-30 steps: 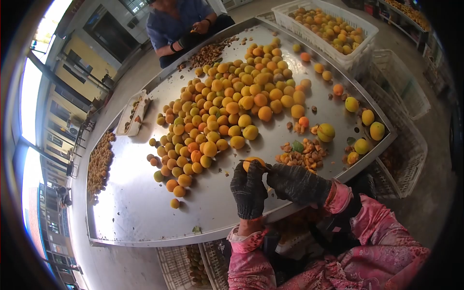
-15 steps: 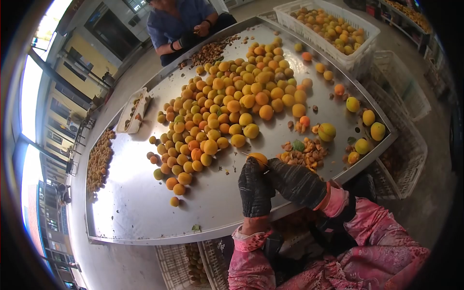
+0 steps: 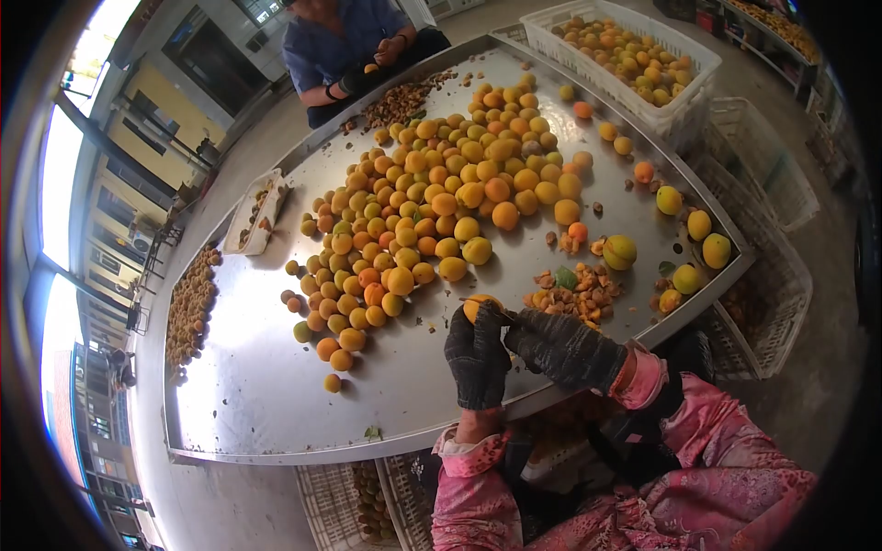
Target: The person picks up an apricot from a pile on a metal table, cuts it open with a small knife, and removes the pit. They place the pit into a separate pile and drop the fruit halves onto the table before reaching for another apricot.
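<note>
Near the table's front edge, my left hand (image 3: 478,358), in a dark knitted glove, is closed around an orange-yellow apricot (image 3: 482,309). My right hand (image 3: 565,349), gloved alike, is closed just to its right, pinching a thin stick-like tool (image 3: 506,315) directed at the apricot; its exact kind is too small to make out. Just beyond the hands lies a heap of apricot stones and torn bits (image 3: 577,296) with a green leaf on it. A large pile of whole apricots (image 3: 413,202) covers the middle of the metal table (image 3: 266,395).
A white crate (image 3: 675,115) full of apricots stands beyond the far right edge. Several loose apricots (image 3: 698,223) line the right rim. At left are a white tray (image 3: 250,216) and spread stones (image 3: 190,312). Another person (image 3: 340,55) works across the table.
My hands have drawn slightly apart, the left shifting a little left with the apricot. The thin tool now shows between them. Across the table, an apricot now shows at the other person's hands.
</note>
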`<state>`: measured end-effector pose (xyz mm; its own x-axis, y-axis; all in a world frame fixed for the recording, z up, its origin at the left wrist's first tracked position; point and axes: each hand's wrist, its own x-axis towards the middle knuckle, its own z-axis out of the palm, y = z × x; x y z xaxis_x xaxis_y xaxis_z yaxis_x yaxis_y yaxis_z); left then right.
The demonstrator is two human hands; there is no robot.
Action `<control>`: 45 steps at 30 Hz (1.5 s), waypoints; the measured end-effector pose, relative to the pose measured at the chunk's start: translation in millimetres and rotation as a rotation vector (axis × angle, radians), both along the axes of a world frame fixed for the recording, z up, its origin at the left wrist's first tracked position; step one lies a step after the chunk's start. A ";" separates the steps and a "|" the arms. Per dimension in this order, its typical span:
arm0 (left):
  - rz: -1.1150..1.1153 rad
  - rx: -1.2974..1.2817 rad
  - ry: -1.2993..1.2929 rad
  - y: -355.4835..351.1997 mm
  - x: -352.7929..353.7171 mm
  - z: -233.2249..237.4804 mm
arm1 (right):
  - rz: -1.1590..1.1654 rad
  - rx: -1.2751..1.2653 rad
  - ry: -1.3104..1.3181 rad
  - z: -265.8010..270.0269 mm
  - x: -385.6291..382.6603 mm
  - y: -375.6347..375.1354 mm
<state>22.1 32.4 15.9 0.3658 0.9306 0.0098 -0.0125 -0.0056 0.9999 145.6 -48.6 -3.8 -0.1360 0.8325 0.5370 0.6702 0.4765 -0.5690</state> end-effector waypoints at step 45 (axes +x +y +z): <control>-0.049 -0.728 -0.473 -27.5 17.4 -18.8 | -0.238 -0.037 0.233 35.1 11.7 4.3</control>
